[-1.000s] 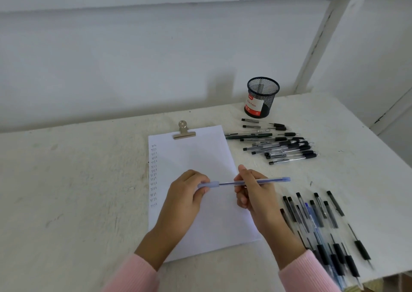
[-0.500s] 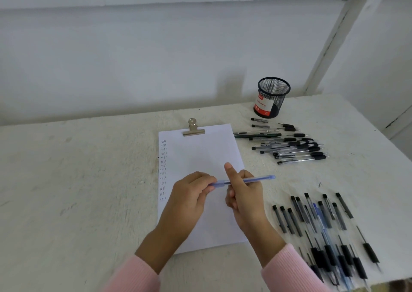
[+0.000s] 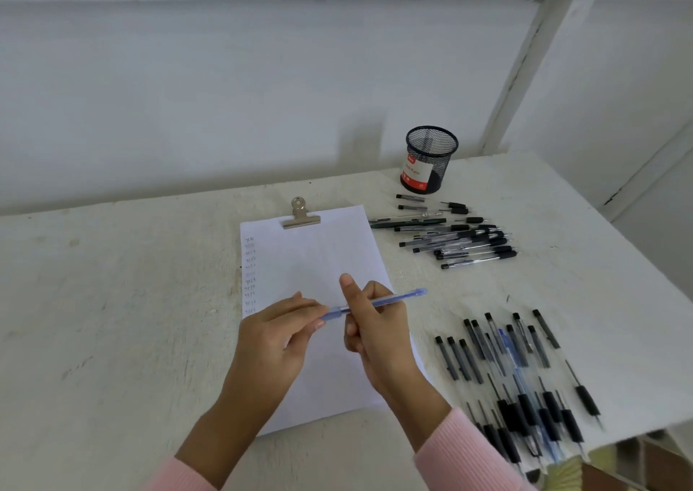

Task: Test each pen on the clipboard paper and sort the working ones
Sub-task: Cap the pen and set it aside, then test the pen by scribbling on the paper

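Note:
A blue pen [image 3: 393, 298] lies level above the clipboard paper [image 3: 318, 265], held between both hands. My right hand [image 3: 375, 325] grips its barrel, thumb raised. My left hand [image 3: 277, 335] pinches the cap end of the pen with its fingertips. The paper carries a column of small scribbles [image 3: 249, 276] down its left margin and sits under a metal clip [image 3: 300, 216]. A pile of several black pens [image 3: 461, 239] lies right of the paper's top. Another spread of several pens [image 3: 517, 378] lies at the near right.
A black mesh pen cup [image 3: 429, 160] with a red label stands at the back right near the wall. The white table [image 3: 112, 303] ends at its right edge [image 3: 637, 265] and near-right corner, just past the nearer pens.
The view has shifted, so everything sits further right in frame. Both hands have drawn closer together along the blue pen, with my left fingertips now at its cap end.

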